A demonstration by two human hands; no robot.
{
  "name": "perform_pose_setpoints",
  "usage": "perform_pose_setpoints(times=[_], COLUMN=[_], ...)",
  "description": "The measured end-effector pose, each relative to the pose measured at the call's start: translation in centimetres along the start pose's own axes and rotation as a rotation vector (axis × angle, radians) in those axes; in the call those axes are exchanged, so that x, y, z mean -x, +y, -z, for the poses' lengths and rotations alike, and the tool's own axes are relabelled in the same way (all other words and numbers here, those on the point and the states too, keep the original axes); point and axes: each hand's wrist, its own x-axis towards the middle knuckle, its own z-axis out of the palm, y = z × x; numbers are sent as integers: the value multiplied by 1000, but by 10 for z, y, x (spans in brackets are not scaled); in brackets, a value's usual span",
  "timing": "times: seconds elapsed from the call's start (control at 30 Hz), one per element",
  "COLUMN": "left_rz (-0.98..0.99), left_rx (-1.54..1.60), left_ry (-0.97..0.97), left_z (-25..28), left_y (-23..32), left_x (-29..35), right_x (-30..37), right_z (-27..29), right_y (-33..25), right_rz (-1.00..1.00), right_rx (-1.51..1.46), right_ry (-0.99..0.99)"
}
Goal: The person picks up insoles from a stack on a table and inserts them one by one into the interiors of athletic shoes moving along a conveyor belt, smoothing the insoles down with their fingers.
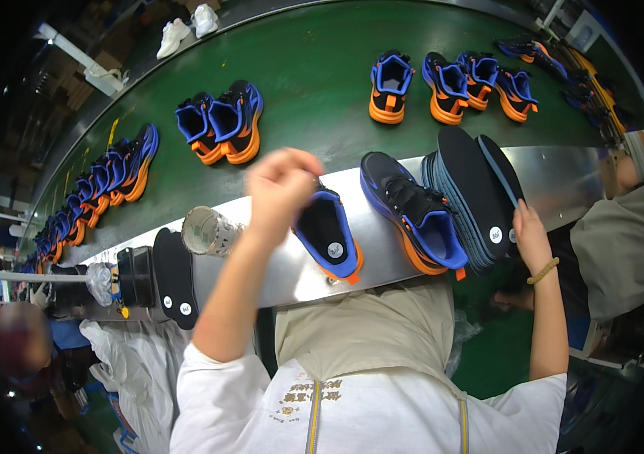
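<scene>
My left hand (280, 193) is curled closed over the front of a black and blue sneaker (329, 234) with orange trim. What its fingers hold, if anything, is hidden. Inside that shoe lies a black insole with a round white label. To its right a matching sneaker (413, 212) rests on the metal ledge, heel toward me. My right hand (530, 231) grips the heel end of a black insole with a blue-grey edge (500, 165), tilted beside a stack of insoles (464, 189).
Several matching sneakers stand on the green belt (314, 91), including a pair (223, 125) ahead and a row (102, 181) at left. On the metal ledge (261, 261) are a roll (210, 231) and more insoles (174, 272). Another person's leg (617, 257) is at right.
</scene>
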Motion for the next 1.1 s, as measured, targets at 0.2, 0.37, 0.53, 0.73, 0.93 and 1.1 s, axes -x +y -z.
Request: perform_pose_setpoints(times=[0.2,0.37,0.53,0.73,0.93,1.1], left_rz=[-523,-288,176,255,127,44], left_rx=[-943,-736,-166,-194,-334,-669], left_ry=[-293,-136,-137,-314,-363,-411], left_z=[-103,-108,-92,-96,-95,-109], left_y=[-65,-96,-109,-119,-114,-89], left_x=[29,-2,-40,-40,-43,-39], right_x=[10,45,24,-8,2,-2], right_z=[94,150,140,49,18,42], right_y=[-32,-96,-128,-150,-160,-162], right_rz=[-16,-11,53,390,342,124], right_rx=[-278,-778,-638,-302,27,124], right_ry=[292,-259,-640,-332,-318,-502])
